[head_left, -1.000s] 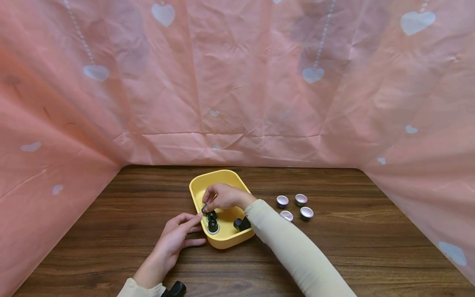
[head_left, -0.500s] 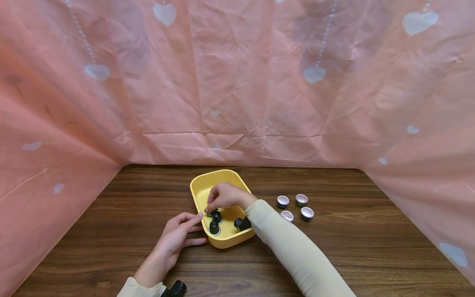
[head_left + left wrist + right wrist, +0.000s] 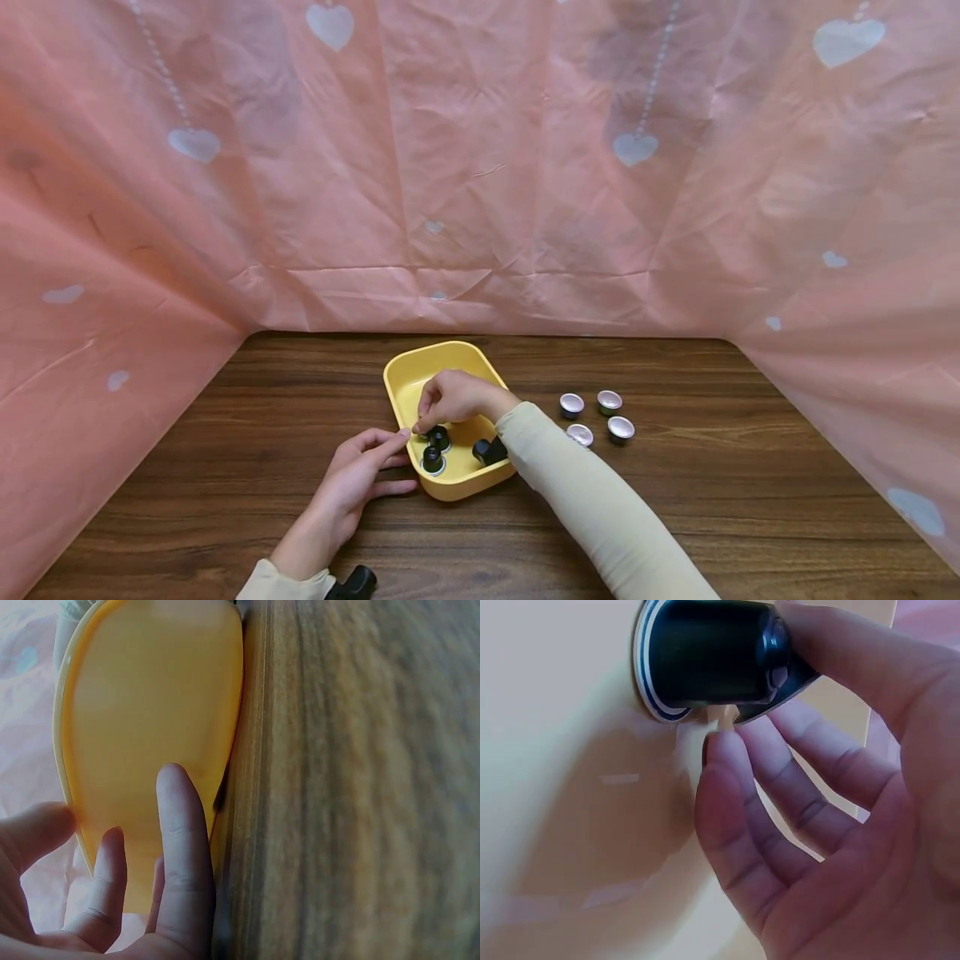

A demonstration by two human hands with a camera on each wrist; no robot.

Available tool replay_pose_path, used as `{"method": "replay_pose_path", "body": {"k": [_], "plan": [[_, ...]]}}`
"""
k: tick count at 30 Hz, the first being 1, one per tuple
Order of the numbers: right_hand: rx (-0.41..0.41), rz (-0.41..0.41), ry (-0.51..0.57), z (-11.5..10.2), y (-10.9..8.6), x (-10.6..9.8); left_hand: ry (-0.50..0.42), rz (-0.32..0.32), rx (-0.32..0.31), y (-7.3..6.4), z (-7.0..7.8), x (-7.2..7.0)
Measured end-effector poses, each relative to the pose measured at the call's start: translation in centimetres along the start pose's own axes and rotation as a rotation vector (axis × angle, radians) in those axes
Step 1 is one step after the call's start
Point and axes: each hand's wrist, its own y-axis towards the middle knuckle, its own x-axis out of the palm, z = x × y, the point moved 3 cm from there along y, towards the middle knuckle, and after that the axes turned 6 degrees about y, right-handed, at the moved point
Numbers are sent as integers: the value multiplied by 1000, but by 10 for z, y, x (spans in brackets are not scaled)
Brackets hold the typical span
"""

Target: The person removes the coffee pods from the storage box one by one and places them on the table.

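My right hand (image 3: 457, 397) reaches down inside a yellow rectangular box (image 3: 463, 490), near its left wall. Its thumb and fingertips pinch a dark coffee capsule (image 3: 784, 703), mostly hidden behind another in the right wrist view. That nearer black capsule (image 3: 712, 656) has a silver-and-blue-lined rim, which rests on the box floor. In the head view two black capsules stand out in the box, a front one (image 3: 432, 458) and one behind it (image 3: 440, 438). My left hand (image 3: 352, 471) touches the box's left side, thumb at the rim and fairly straight fingers along the outer wall.
Several capsules (image 3: 572, 405) lie foil side up on the wooden table (image 3: 712, 467), right of the box. Black wrist cameras show at my right wrist (image 3: 490, 452) and left wrist (image 3: 356, 583). A pink curtain (image 3: 465, 167) with hearts surrounds the table.
My right hand has lowered its capsule beside the others, slightly right and nearer me. The rear capsule in the box has shifted a little to the right. My left hand has stayed put.
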Motion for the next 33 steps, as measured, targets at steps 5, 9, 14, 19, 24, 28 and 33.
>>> {"method": "replay_pose_path", "body": {"k": [5,9,14,19,24,28,33], "plan": [[-17,-2,19,-1,-1,-1,5,2,-2,0,0,0],[-23,-4,14,-1,-1,-1,5,1,-3,-1,0,0],[-16,3,49,1,0,-1,2,-3,-1,-1,1,0],[-25,26,126,0,0,-3,4,-5,-4,0,0,0],[-44,50,255,-4,-5,-11,10,-6,-10,-1,-1,1],[-50,86,326,-9,-13,-22,15,-10,-13,-1,0,0],[-41,125,321,-15,-27,-35,15,-4,-12,-1,1,-1]]}}
